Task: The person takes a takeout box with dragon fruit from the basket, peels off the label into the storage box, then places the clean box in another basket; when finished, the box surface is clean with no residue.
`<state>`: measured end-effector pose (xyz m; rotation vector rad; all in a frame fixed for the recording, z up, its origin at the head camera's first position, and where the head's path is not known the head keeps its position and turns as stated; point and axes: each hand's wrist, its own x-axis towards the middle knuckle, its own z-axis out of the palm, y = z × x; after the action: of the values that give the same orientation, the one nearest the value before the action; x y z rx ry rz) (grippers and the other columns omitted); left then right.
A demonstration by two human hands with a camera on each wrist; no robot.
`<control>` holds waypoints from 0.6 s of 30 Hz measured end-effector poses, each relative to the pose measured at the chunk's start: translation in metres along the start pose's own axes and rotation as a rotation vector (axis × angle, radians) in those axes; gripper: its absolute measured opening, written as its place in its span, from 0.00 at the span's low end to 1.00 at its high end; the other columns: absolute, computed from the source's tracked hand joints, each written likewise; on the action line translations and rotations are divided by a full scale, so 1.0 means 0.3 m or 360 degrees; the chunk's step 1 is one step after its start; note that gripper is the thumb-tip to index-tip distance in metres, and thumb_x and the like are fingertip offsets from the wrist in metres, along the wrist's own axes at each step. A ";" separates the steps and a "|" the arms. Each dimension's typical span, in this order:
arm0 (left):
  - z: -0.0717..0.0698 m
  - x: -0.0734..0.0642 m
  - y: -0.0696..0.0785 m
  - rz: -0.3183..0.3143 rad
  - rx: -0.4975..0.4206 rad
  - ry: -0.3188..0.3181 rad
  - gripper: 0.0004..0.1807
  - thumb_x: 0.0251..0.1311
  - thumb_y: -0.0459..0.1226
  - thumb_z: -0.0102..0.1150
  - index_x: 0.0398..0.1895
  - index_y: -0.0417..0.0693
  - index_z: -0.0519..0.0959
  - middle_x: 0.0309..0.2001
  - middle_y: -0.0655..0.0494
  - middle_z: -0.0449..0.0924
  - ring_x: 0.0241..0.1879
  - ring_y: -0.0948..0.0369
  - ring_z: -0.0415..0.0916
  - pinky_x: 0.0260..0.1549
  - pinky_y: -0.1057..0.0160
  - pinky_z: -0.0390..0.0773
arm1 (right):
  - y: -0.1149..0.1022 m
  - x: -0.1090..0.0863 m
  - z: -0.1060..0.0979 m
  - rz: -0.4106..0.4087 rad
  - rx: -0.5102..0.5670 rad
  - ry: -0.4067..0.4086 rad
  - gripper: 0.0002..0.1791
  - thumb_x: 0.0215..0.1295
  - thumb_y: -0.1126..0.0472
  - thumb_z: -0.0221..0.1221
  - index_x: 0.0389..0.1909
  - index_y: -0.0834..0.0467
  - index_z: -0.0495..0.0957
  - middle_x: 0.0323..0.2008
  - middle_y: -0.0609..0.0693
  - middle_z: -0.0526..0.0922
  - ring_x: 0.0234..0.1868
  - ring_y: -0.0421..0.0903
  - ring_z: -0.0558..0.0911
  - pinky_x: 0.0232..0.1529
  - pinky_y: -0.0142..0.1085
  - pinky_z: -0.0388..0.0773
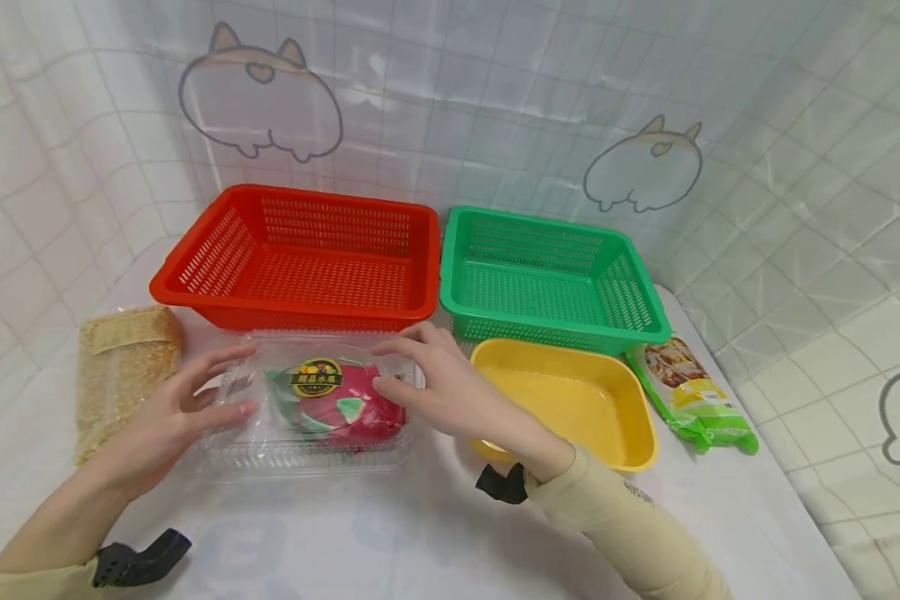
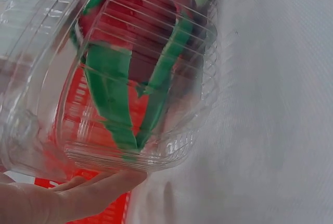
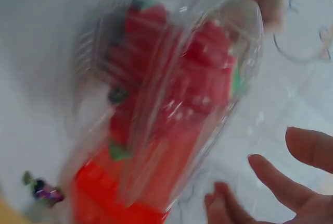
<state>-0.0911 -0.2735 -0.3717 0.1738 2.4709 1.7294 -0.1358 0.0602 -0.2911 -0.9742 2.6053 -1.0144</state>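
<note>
A clear plastic clamshell box lies on the table, a pink dragon fruit with green scales inside it. Its lid carries a black and gold round label. At the box's left end is my left hand, thumb and fingers apart; in the left wrist view its fingers come right up to that end. My right hand hovers by the box's right end with fingers spread. In the right wrist view, a gap shows between those fingers and the box.
Behind the box stands a red basket, with a green basket to its right. A yellow tub sits right of my right hand. A green food packet lies at far right, a bag of tan grains at far left.
</note>
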 end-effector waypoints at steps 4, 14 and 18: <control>-0.001 -0.004 0.001 -0.0004 0.0015 0.0006 0.37 0.68 0.38 0.58 0.77 0.63 0.57 0.72 0.54 0.54 0.66 0.62 0.53 0.50 0.80 0.62 | -0.071 0.070 0.005 -0.0015 0.0047 -0.0159 0.20 0.70 0.54 0.60 0.61 0.52 0.78 0.50 0.50 0.76 0.50 0.42 0.76 0.44 0.31 0.78; 0.002 -0.005 0.029 -0.0096 -0.0003 -0.0014 0.38 0.67 0.41 0.60 0.77 0.63 0.55 0.75 0.47 0.50 0.72 0.42 0.44 0.65 0.25 0.48 | -0.148 0.267 0.012 0.0244 0.0064 -0.0551 0.25 0.68 0.54 0.63 0.64 0.55 0.75 0.57 0.50 0.80 0.55 0.43 0.78 0.47 0.32 0.79; 0.000 -0.009 0.033 -0.0108 0.0025 -0.0014 0.38 0.67 0.42 0.60 0.78 0.63 0.55 0.75 0.45 0.50 0.71 0.40 0.47 0.63 0.25 0.52 | -0.143 0.292 0.032 0.0318 0.0095 -0.0574 0.22 0.67 0.55 0.64 0.59 0.57 0.77 0.49 0.48 0.81 0.45 0.40 0.78 0.41 0.29 0.79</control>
<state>-0.0882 -0.2705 -0.3624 0.0980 2.4550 1.6789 -0.1774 -0.0244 -0.2644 -0.7799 2.3054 -0.7798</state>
